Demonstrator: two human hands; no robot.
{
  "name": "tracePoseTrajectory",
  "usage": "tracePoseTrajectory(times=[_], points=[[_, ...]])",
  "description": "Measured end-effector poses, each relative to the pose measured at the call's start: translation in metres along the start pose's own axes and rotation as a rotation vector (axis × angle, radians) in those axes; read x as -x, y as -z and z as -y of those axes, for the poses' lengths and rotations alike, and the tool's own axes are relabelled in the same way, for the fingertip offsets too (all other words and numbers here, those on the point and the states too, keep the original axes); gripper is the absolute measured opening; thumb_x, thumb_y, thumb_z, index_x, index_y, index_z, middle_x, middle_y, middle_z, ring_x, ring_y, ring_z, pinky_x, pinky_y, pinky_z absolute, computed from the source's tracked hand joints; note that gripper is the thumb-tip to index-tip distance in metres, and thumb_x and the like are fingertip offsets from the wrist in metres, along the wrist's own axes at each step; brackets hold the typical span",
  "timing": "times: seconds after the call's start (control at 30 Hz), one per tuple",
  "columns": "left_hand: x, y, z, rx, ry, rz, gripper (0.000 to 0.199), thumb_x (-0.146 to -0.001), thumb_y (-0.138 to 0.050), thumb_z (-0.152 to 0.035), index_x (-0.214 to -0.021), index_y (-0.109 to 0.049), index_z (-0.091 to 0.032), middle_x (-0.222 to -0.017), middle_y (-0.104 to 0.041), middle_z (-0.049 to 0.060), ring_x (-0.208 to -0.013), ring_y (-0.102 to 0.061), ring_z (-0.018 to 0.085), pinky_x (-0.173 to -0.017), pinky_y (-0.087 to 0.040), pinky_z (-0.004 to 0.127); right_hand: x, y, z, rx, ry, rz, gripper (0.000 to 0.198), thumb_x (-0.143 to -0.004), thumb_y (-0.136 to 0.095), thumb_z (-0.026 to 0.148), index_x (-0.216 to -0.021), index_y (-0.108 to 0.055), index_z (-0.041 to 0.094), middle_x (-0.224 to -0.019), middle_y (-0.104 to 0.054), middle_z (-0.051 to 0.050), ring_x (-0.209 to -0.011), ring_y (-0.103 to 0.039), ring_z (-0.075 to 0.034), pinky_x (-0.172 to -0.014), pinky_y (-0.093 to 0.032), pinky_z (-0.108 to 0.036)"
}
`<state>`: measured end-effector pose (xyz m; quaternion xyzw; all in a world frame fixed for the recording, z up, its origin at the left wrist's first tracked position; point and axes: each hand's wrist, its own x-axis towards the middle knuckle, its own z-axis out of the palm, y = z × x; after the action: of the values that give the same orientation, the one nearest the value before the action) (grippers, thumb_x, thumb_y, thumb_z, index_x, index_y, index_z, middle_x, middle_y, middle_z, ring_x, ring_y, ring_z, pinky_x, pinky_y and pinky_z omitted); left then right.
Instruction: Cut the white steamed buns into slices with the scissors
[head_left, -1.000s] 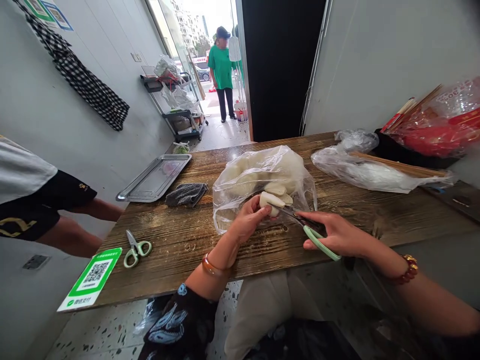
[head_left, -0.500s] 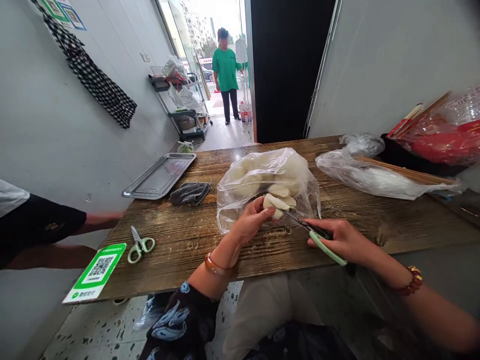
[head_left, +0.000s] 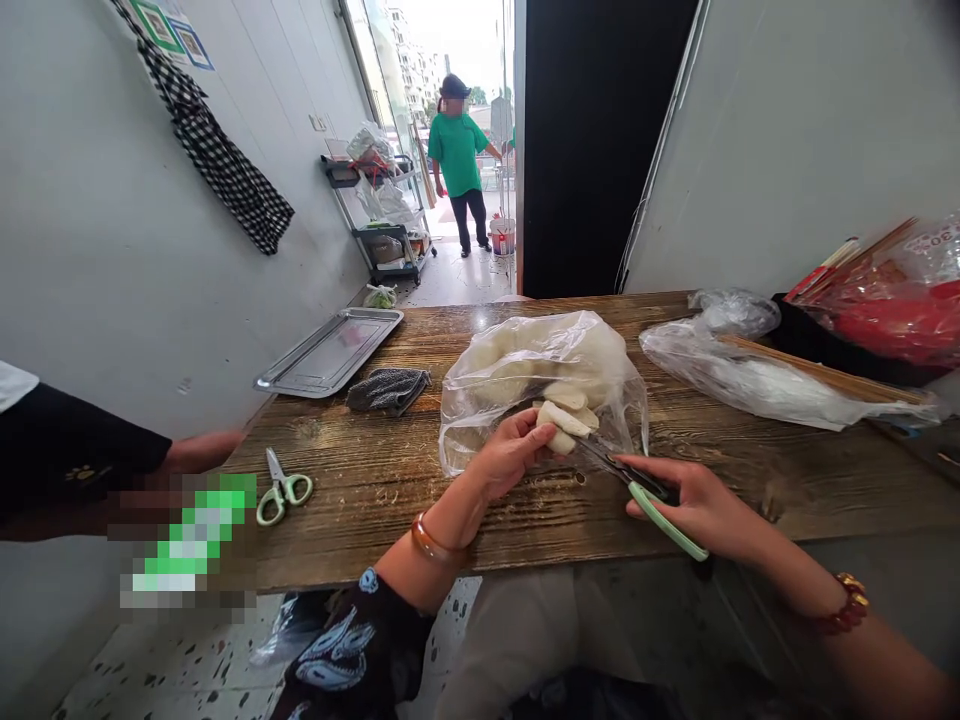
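Note:
My left hand (head_left: pixel 516 452) is closed on a pale, bun-like piece (head_left: pixel 559 440), pinching it between thumb and fingers. In my right hand (head_left: pixel 686 500) is a pair of scissors (head_left: pixel 664 515) with light green handles. Its blades point left and reach the edge of the piece; whether they cut into it is hard to tell. Just behind, flat pale slices (head_left: pixel 566 396) sit at the mouth of a clear plastic bag (head_left: pixel 517 345) holding several round pale buns. A second pair of scissors (head_left: pixel 277 490), also green-handled, lies on the wooden table (head_left: pixel 360 530) to the left.
A metal tray (head_left: pixel 330 355) and a dark grey cloth (head_left: pixel 388 390) lie at the back left. Bagged wooden skewers (head_left: pixel 825 370) occupy the right side. Another person's arm (head_left: pixel 202 450) reaches the left edge. A person in green (head_left: pixel 459 155) stands in the doorway beyond.
The view has shifted slightly, so most things appear a little lower and farther right. Both hands keep their hold beside the bag. The person in the doorway has changed stance, one arm extended sideways.

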<state>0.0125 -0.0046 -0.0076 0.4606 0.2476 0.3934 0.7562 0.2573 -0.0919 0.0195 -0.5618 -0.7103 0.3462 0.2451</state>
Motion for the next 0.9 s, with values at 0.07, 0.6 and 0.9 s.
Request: tracePoseTrajectory(times=[0.07,0.6,0.9], points=[[-0.0001,0.0007,0.0008,0.011,-0.005,-0.002,0.046,-0.071,-0.083,-0.044,-0.102,-0.069,-0.013,-0.098,-0.071,0.009,-0.081,-0.066,0.017,-0.071,-0.054,0.027,-0.0003,0.0016,0.0014,-0.001,-0.019,0.017,0.061,-0.079,-0.070,0.046,-0.131,-0.066,0.015,-0.122,-0.073,-0.011,-0.109,-0.068,-0.036,-0.093,-0.054,-0.043],[-0.0015,0.0026,0.0051,-0.096,-0.016,-0.040,0.049,-0.070,-0.082,-0.047,-0.103,-0.069,-0.012,-0.095,-0.072,0.009,-0.081,-0.066,0.018,-0.069,-0.053,0.027,-0.0063,0.0032,0.0029,0.006,-0.055,0.078,0.071,-0.073,-0.073,0.042,-0.136,-0.061,0.014,-0.127,-0.071,-0.011,-0.113,-0.066,-0.035,-0.098,-0.051,-0.045],[-0.0014,0.0032,0.0031,-0.076,0.018,-0.031,0.050,-0.068,-0.083,-0.048,-0.101,-0.070,-0.013,-0.092,-0.072,0.008,-0.078,-0.066,0.017,-0.069,-0.052,0.027,-0.0071,0.0106,0.0007,-0.053,-0.126,0.225,0.082,-0.072,-0.071,0.042,-0.146,-0.050,0.012,-0.125,-0.071,-0.014,-0.118,-0.063,-0.036,-0.100,-0.050,-0.046]])
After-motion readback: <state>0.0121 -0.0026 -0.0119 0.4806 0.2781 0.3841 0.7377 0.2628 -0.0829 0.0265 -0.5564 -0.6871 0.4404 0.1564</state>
